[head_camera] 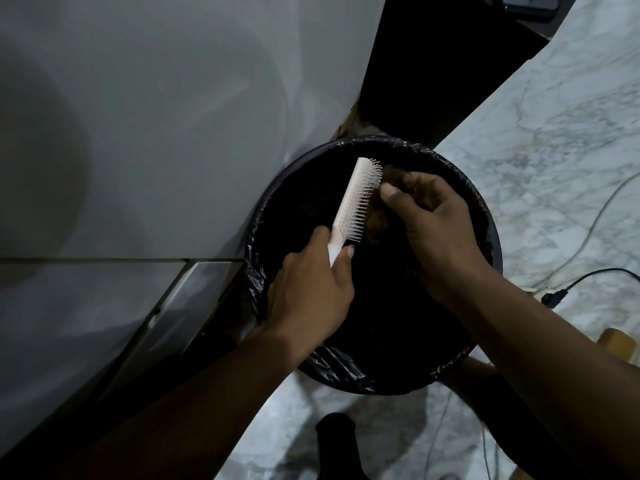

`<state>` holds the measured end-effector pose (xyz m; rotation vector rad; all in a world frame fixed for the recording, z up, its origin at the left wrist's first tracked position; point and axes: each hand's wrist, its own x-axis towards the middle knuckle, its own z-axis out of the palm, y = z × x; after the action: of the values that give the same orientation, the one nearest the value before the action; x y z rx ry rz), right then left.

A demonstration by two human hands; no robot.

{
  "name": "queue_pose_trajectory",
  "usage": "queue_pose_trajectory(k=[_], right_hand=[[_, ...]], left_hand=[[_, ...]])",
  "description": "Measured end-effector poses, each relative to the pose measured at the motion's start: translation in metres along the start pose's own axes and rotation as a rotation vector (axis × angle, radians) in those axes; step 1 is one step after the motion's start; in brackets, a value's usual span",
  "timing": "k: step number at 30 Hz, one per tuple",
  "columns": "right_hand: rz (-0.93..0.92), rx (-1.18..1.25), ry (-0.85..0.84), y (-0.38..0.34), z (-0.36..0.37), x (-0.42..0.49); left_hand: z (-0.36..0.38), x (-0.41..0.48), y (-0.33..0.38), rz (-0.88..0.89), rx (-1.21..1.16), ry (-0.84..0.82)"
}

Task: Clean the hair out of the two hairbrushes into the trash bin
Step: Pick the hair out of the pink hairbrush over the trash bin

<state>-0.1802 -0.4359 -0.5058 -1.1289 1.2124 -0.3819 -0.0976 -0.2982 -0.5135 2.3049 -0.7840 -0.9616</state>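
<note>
A white hairbrush (355, 199) is held over the round trash bin (491, 233), which is lined with a black bag. My left hand (311, 292) grips the brush by its handle, with the bristles facing right. My right hand (433, 223) is pinched on a clump of brown hair (375, 221) that lies against the bristles. The inside of the bin is dark, and I cannot make out what lies in it. Only one brush is in sight.
A white cabinet or wall (156, 133) stands to the left of the bin. The floor (554, 150) is pale marble. A black plug and cable (557, 296) lie on the floor at the right, beside a small yellowish block (620, 342). A dark shape (336, 427) sits below the bin.
</note>
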Motion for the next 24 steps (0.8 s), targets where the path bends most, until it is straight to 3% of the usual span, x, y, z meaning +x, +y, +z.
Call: queue_pose_trajectory(k=[5,14,24], right_hand=[[-0.023,-0.039,-0.153,0.000,-0.002,-0.002],[0.057,0.016,-0.064,-0.007,-0.005,0.004],[0.268,0.010,-0.125,-0.021,-0.011,0.002]], left_hand=[[-0.001,0.000,0.002,0.008,-0.023,0.006],[-0.003,0.000,0.002,0.022,0.015,-0.036],[-0.011,0.016,-0.008,-0.096,0.001,0.049]])
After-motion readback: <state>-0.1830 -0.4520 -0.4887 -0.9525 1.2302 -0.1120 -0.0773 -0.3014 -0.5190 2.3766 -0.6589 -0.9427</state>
